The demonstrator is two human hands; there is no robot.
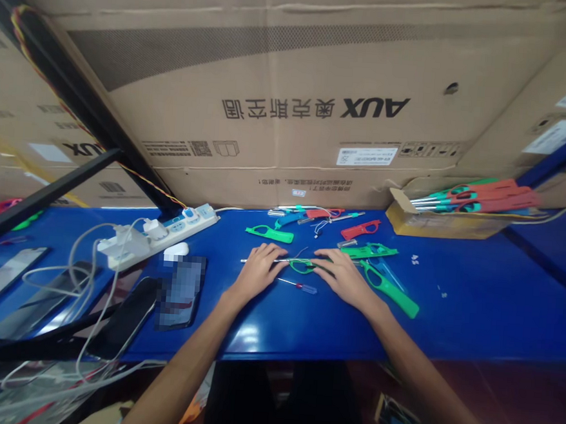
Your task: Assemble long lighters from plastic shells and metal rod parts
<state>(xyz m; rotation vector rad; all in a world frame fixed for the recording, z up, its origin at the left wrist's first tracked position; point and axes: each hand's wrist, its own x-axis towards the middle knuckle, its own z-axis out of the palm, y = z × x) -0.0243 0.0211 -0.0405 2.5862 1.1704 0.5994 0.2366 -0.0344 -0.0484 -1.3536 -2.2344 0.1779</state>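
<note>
Behind the blue table (474,316) leans a large cardboard carton (292,77); a cardboard tray (437,223) of finished gas lighters sits at the right rear, a power strip (185,221) and phones at the left; loose green and red handle shells (353,239) lie mid-table. Between both hands rests a green lighter handle (303,265) with its metal tube, long axis running left to right; the left hand (256,275) lies on the tube end, fingers curled down together; the right hand (341,277) covers the handle end, fingers pressed flat; both look equally near. A small screwdriver (300,285) lies just before them.
</note>
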